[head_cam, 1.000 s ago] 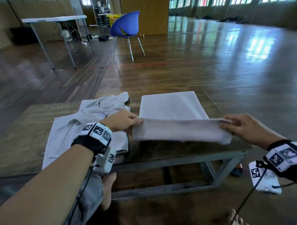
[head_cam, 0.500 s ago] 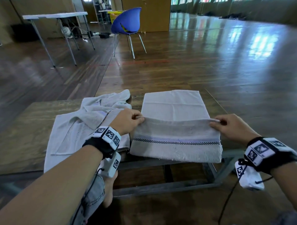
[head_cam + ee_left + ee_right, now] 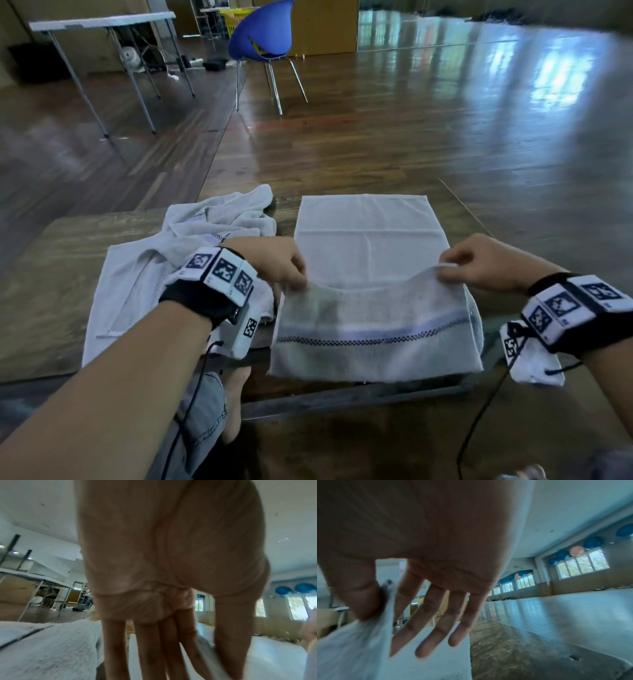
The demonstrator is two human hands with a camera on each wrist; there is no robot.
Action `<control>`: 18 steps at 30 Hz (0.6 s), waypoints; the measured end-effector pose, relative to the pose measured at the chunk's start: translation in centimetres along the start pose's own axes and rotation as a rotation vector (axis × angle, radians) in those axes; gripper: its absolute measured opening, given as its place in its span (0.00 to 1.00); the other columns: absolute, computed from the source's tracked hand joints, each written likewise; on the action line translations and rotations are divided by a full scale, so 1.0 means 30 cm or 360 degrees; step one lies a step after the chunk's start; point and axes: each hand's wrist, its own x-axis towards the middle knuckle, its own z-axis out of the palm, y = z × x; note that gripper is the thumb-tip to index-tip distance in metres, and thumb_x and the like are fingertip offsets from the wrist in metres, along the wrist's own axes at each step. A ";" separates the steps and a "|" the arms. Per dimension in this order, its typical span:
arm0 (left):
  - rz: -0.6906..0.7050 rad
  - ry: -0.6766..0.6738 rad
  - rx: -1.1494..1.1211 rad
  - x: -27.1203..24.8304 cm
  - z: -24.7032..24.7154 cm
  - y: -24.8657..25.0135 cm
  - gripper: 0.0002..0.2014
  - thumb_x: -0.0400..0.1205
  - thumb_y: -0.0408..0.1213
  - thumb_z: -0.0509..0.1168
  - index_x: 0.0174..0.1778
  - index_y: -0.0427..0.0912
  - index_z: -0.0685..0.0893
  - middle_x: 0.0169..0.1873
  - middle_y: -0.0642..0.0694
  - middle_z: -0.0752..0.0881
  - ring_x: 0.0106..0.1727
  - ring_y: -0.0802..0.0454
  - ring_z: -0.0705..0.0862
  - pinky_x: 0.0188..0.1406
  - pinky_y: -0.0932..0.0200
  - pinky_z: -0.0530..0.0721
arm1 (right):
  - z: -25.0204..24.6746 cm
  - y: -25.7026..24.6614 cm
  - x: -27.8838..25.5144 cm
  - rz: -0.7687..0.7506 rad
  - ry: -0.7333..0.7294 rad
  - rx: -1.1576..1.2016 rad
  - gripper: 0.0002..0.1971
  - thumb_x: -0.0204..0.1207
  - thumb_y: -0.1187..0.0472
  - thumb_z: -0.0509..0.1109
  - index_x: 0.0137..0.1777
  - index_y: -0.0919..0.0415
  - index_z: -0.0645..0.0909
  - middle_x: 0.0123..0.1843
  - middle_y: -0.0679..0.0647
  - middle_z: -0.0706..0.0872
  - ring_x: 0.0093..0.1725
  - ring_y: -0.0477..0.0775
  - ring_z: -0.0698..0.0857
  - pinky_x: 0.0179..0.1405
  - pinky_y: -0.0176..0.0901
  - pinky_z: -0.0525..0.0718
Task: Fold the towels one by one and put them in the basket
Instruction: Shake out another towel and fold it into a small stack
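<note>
A white towel (image 3: 370,236) with a dark checked stripe lies on the low wooden table (image 3: 51,274), its near end lifted and hanging toward me. My left hand (image 3: 284,267) pinches the lifted edge at its left corner, my right hand (image 3: 455,263) pinches the right corner. In the right wrist view the thumb presses the towel (image 3: 368,635) against the index finger while the other fingers (image 3: 440,628) spread straight. In the left wrist view the fingers (image 3: 154,649) point down beside the towel (image 3: 202,660). A crumpled pile of white towels (image 3: 164,267) lies left of it. No basket is identifiable.
Beyond the table stretches a shiny wooden floor (image 3: 411,137). A blue chair (image 3: 263,37) stands at the back, a white folding table (image 3: 102,24) at the far left. My bare foot (image 3: 236,404) shows under the table's near edge, and cables hang from both wrists.
Both hands have lifted the towel's near edge higher and carried it toward the far end; the striped face now hangs in full view. The head view has tilted down.
</note>
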 end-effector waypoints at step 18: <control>-0.0156 0.0042 0.0140 0.127 -0.021 -0.008 0.10 0.76 0.44 0.73 0.35 0.42 0.90 0.33 0.46 0.88 0.34 0.48 0.83 0.38 0.56 0.84 | -0.003 0.042 0.119 0.0054 -0.0199 -0.0155 0.10 0.76 0.54 0.74 0.33 0.48 0.88 0.30 0.42 0.87 0.35 0.44 0.84 0.43 0.46 0.80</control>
